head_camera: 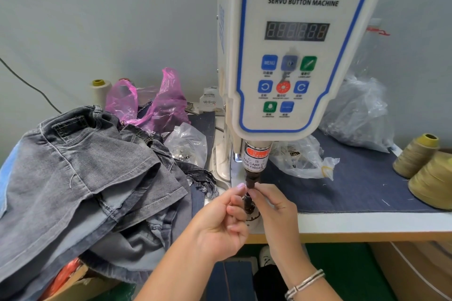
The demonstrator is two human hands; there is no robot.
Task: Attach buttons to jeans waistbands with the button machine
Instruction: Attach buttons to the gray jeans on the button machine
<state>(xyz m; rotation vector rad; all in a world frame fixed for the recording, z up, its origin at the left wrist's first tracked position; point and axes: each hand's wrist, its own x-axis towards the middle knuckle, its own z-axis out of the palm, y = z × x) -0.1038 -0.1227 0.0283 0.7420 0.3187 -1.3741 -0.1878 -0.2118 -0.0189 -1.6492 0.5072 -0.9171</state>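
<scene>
The white servo button machine (293,56) stands on the table, its black punch tip (250,179) hanging under a warning label. My left hand (220,222) has curled fingers, with its index fingertip and thumb closing on the punch tip from the left. From the right, the fingertips of my right hand (271,205) pinch the same spot just above the black lower die (247,205). My fingers hide any button there. A heap of grey jeans (85,166) lies to the left, apart from both hands and not under the punch.
Clear bags of metal buttons (188,144) (300,156) flank the machine base. A pink plastic bag (156,102) sits behind the jeans. Two olive thread cones (415,154) stand at the right on a dark denim mat (354,183). The table's front edge (354,225) runs right of my hands.
</scene>
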